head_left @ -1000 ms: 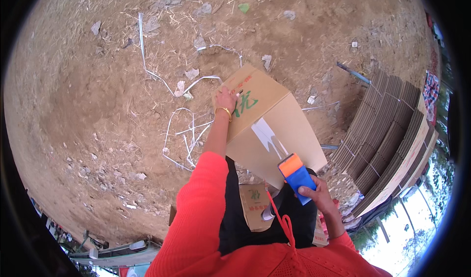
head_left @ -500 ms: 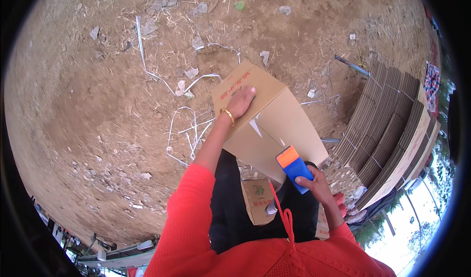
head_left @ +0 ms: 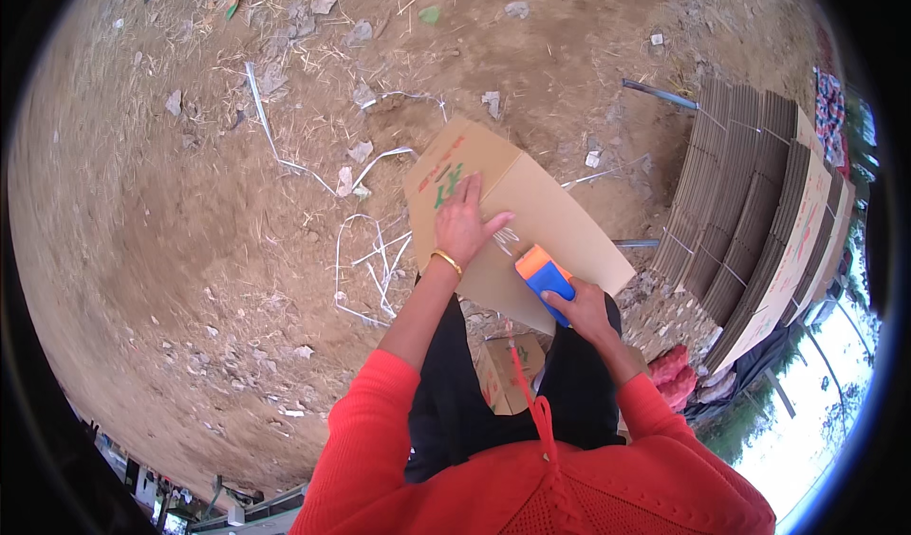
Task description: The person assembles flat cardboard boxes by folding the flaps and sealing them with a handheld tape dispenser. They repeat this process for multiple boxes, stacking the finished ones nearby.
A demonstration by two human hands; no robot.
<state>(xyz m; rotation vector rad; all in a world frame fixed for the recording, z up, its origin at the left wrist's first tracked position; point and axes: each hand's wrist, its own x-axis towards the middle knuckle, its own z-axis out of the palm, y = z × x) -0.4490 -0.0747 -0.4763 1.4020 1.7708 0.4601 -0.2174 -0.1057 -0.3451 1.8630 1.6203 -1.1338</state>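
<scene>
A brown cardboard box with green and red print lies tilted in front of me over my legs. My left hand, with a gold bangle at the wrist, presses flat on its upper face, fingers spread. My right hand grips an orange and blue tape dispenser set against the box's near edge, beside a short strip of clear tape. Both arms wear red sleeves.
Bare dirt ground carries white plastic straps, stones and paper scraps. A tall stack of flat cardboard sheets stands at the right. A small cardboard piece lies between my feet. A red sack sits near the stack.
My left hand has slid down the box face toward me. The tape dispenser has moved up along the box toward that hand, and the box has tilted slightly.
</scene>
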